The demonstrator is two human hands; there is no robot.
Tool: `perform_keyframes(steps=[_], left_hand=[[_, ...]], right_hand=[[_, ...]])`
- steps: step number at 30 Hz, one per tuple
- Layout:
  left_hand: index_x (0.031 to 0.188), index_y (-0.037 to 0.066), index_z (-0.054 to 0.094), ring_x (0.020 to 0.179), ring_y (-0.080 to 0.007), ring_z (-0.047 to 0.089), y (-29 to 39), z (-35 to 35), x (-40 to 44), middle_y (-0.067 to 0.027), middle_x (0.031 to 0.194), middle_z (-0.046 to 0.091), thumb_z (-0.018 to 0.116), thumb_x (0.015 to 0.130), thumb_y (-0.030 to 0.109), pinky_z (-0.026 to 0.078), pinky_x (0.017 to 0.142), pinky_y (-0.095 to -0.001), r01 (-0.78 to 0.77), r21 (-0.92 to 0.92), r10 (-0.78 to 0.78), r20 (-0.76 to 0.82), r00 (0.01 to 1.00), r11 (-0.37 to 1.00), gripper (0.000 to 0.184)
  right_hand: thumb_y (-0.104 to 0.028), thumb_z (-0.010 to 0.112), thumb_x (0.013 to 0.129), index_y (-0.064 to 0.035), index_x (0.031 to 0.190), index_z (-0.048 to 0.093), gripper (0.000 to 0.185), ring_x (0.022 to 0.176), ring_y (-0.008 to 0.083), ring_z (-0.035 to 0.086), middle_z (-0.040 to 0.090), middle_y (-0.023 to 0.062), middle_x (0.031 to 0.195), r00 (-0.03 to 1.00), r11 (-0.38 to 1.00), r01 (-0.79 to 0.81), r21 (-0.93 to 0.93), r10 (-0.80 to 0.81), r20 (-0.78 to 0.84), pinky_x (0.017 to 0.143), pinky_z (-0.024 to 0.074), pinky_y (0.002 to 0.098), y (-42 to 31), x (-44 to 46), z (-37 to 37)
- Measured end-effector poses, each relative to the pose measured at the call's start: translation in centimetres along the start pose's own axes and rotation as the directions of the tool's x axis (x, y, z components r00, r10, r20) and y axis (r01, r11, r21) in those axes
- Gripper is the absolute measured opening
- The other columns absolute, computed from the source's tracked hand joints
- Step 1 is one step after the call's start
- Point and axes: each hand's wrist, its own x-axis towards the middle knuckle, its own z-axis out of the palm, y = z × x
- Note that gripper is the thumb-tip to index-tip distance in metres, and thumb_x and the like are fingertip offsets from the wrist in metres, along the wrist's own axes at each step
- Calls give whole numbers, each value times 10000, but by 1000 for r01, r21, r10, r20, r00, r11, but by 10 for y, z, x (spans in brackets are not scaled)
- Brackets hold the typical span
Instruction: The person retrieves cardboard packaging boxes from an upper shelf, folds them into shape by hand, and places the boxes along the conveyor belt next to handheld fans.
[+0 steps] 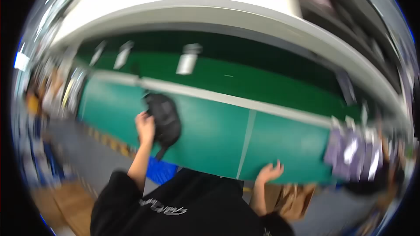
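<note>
A small black bag (165, 120) with a strap hanging at its lower end is over the left half of the green work table (210, 133). My left hand (145, 126) is at the bag's left edge, its fingers closed on the fabric; blur hides the exact grip. My right hand (270, 171) is apart from the bag, at the table's near edge to the right. Its fingers are spread and it holds nothing.
Several purple packages in shiny wrapping (352, 153) lie at the table's right end. A white shelf (197, 8) overhangs the back. White tags (188, 63) hang at the dark green back panel. Below the near edge are a blue bag (161, 171) and a brown paper bag (295, 201).
</note>
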Motion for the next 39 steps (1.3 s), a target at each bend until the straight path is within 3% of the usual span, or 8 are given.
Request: perform_keyframes(steps=[6,11,17,28,34,35,37,39], left_hand=[[1117,-10,508,1004,-171,537,83,86,-148,-93,1064,562,506,898,43,426,897,-292,-183,-181,220,214,952,966,225],[1071,2,524,1007,-177,545,233,320,-226,-88,1023,577,506,877,25,441,835,-290,-299,-161,322,709,628,940,196],[1072,13,537,1001,-234,558,376,508,-260,-113,1082,578,570,822,42,456,808,-309,-738,-82,491,794,358,670,254],[1148,1,538,1056,-278,544,625,935,-173,-166,1120,568,586,850,188,411,907,-333,-971,-149,857,508,88,188,355],[1104,1,574,970,-364,557,774,1153,-96,-210,1085,591,600,827,306,415,928,-414,-887,103,874,254,-415,-451,413],[1104,1,574,970,-364,557,782,1162,-98,-210,1085,591,600,827,306,415,928,-414,-896,83,885,221,-411,-437,413],[1067,3,607,857,-289,596,792,1165,-106,-156,958,633,588,837,392,457,845,-368,-961,246,893,395,216,124,452],[1052,3,620,826,-243,594,783,1204,-77,-123,930,636,574,852,411,461,805,-341,-952,120,746,598,295,280,457]], right_hand=[[-10,533,795,-69,935,647,191,1058,323,532,563,143,1142,939,799,252,546,-339,62,894,443,384,-3,233,52],[-16,535,802,-71,909,647,163,878,297,619,631,124,947,983,748,179,639,-159,-89,754,511,357,89,384,27],[-29,548,801,-49,845,638,103,701,279,639,655,100,780,876,502,391,771,-459,-146,609,517,356,75,542,82],[-12,596,676,-83,769,612,118,552,228,573,573,55,653,834,407,524,748,-423,-353,495,469,327,100,697,181],[-25,606,646,-116,748,572,141,491,158,463,413,2,591,786,554,609,568,-518,-336,448,372,287,112,745,192],[-26,608,642,-124,743,564,148,485,146,439,381,-3,589,752,540,642,544,-582,-309,444,352,282,111,742,198],[-38,611,652,-120,720,545,126,480,130,424,369,-10,591,763,543,622,565,-583,-279,439,345,273,110,739,207],[-39,611,653,-117,720,544,123,480,127,421,370,-13,592,771,577,613,539,-587,-248,439,346,269,115,748,215]])
